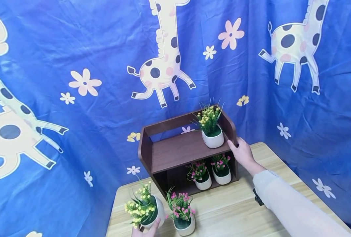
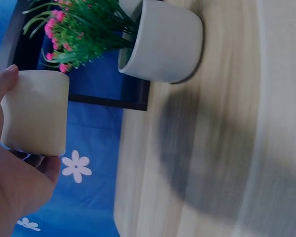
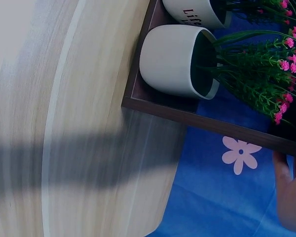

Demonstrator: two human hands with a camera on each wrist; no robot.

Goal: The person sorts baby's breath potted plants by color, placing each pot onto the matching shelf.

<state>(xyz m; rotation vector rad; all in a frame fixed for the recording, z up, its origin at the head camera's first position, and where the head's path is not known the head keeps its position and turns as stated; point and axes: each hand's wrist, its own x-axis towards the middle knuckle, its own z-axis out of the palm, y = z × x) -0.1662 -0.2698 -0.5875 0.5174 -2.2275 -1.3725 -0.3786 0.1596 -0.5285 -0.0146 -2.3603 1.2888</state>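
In the head view my left hand (image 1: 147, 232) grips the white pot of an artificial plant with yellow flowers (image 1: 141, 207), which tilts to the left above the table. The left wrist view shows my thumb and fingers around this white pot (image 2: 37, 113). My right hand (image 1: 245, 153) holds the right side panel of a dark brown two-tier shelf (image 1: 175, 148), thumb at the panel's front edge. In the right wrist view that hand (image 3: 292, 197) is partly cut off beside the panel. A potted plant with pink flowers (image 1: 183, 217) stands on the table just right of the held pot.
Another yellow-flowered pot (image 1: 213, 138) stands at the right end of the upper tier. Two pink-flowered pots, one left (image 1: 203, 182) and one right (image 1: 222, 174), sit in the lower tier. A blue curtain with giraffes (image 1: 110, 49) surrounds the wooden table (image 1: 223, 210).
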